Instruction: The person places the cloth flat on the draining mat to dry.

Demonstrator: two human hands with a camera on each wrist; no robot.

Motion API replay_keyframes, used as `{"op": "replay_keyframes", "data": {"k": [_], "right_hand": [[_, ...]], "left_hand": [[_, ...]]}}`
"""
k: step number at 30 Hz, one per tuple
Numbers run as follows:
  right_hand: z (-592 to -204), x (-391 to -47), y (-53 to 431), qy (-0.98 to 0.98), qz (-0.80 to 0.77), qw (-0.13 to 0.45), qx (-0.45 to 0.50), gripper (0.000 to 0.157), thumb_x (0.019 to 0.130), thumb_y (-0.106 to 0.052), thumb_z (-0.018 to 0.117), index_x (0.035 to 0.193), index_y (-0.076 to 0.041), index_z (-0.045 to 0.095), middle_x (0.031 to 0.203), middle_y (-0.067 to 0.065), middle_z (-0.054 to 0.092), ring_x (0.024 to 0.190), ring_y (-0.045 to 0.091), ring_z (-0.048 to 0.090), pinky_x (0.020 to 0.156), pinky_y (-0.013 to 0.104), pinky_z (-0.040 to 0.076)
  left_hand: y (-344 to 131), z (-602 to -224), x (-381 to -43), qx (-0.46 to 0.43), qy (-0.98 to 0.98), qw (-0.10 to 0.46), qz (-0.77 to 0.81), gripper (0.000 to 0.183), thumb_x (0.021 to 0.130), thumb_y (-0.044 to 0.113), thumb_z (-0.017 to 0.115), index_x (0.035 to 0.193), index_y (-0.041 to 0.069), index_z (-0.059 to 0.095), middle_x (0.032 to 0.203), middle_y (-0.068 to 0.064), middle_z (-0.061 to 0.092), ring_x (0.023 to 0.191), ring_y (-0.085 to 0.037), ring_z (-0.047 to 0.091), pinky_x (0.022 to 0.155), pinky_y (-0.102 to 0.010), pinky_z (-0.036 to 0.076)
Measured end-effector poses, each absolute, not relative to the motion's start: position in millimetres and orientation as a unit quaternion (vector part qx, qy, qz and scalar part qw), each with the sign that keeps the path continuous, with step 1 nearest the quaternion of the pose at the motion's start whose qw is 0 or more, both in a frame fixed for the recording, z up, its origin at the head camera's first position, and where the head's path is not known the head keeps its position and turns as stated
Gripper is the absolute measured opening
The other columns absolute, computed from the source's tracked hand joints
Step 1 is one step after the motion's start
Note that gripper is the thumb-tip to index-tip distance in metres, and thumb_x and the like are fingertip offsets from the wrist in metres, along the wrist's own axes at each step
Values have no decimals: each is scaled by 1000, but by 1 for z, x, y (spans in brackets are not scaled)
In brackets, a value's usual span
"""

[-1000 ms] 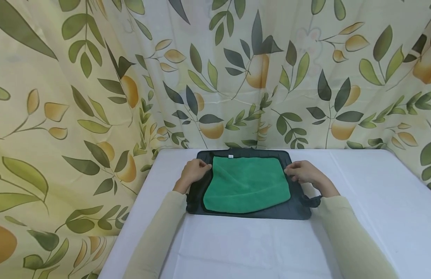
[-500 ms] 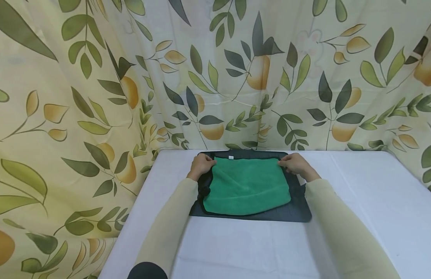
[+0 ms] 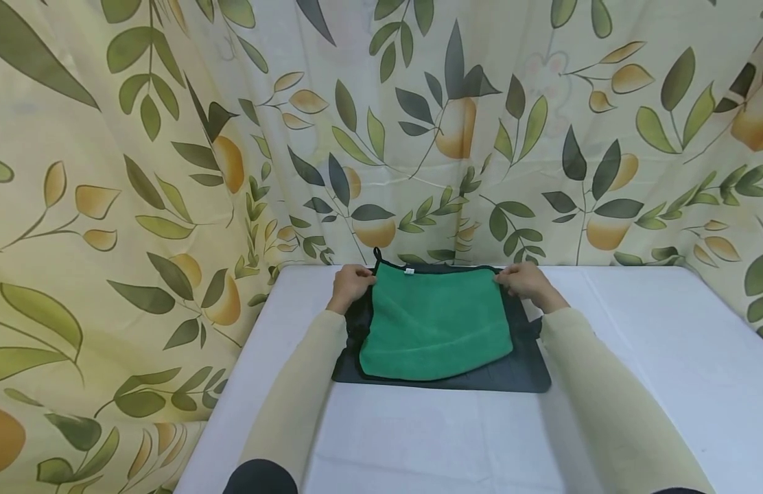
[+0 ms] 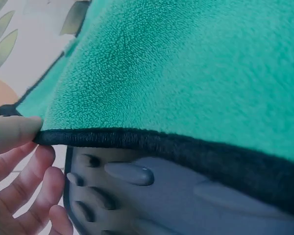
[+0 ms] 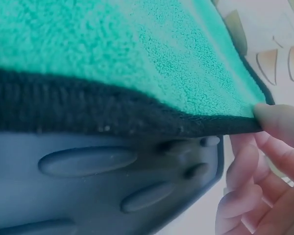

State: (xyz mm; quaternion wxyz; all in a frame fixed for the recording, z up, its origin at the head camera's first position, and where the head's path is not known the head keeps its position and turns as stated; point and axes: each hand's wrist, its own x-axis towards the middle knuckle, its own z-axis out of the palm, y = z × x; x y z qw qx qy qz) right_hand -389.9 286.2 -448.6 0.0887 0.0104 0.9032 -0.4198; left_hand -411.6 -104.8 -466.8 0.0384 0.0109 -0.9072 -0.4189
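A fluffy green towel (image 3: 440, 322) with a black bound edge lies over a dark ridged mat (image 3: 517, 363), its far edge lifted. My left hand (image 3: 352, 285) pinches the towel's edge near its far left corner, where a black hanging loop (image 3: 377, 254) sticks up. At the far right corner my right hand (image 3: 526, 283) pinches the binding between thumb and fingers. Both wrist views show the thumb on top of the green pile (image 4: 137, 73) and the other fingers below. Raised oval bumps on the mat (image 5: 88, 161) appear under the towel's edge.
The mat rests on a table with a white cloth (image 3: 431, 439). Behind and to the left hangs a curtain (image 3: 418, 137) printed with leaves and oranges. A small white tag (image 3: 409, 272) shows at the towel's far edge.
My hands moved from the towel's sides to its far corners and took hold there. The far edge has since risen, and the black loop now stands up at the left corner.
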Motion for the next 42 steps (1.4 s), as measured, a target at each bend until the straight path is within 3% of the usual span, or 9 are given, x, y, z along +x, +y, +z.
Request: {"op": "replay_keyframes", "data": {"k": [10, 22, 29, 37, 42], "right_hand": [[-448, -392, 279, 910, -413, 27, 21, 30, 102, -21, 58, 115, 6, 65, 76, -1, 59, 71, 12, 55, 64, 28, 46], [-451, -400, 270, 909, -415, -7, 38, 27, 101, -18, 60, 110, 7, 67, 82, 4, 60, 71, 15, 55, 63, 29, 45], [-460, -404, 271, 911, -410, 32, 38, 27, 101, -20, 60, 110, 5, 64, 75, 2, 60, 66, 14, 56, 59, 29, 45], [-459, -405, 278, 909, -404, 97, 35, 25, 98, -21, 63, 80, -5, 67, 65, -2, 58, 60, 13, 53, 53, 28, 43], [-457, -404, 276, 911, -402, 87, 24, 19, 97, -17, 62, 81, -7, 65, 65, -3, 55, 63, 13, 54, 55, 29, 43]], "left_hand": [[-104, -464, -415, 35, -892, 59, -446, 13, 93, 20, 74, 98, 8, 78, 104, -11, 76, 100, -29, 67, 89, -44, 51], [-100, -468, -420, 63, -889, 77, -447, 13, 94, 22, 75, 98, 10, 79, 106, -8, 76, 96, -28, 69, 84, -43, 54], [-99, -471, -418, 75, -893, 65, -439, 13, 94, 22, 74, 97, 10, 78, 104, -8, 76, 96, -28, 68, 84, -43, 53], [-102, -474, -419, 75, -909, 25, -410, 14, 94, 24, 75, 98, 10, 78, 110, -9, 76, 100, -29, 69, 87, -44, 54], [-103, -473, -421, 77, -912, 37, -402, 14, 93, 24, 74, 97, 12, 78, 108, -8, 76, 99, -29, 69, 86, -44, 54]]}}
